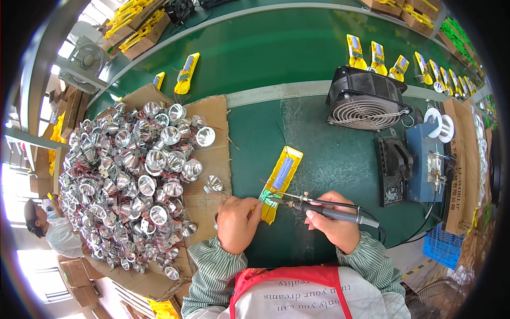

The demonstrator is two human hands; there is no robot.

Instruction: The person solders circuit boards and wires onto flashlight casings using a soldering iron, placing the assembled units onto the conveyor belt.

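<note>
A yellow flashlight housing lies on the green bench in front of me, tilted to the right at its far end. In it sit a blue battery cell and a small green circuit board. My right hand grips a soldering iron with a thin metal feed tube alongside, its tip over the board. My left hand is closed in a pinch at the board's left edge; what its fingers hold is hidden. Left of that hand, a loose reflector cup rests on cardboard.
A heap of silver reflector cups with red wires covers the cardboard at left. At right stand a black fan, a black iron stand and a blue solder feeder. More yellow housings line the green belt beyond.
</note>
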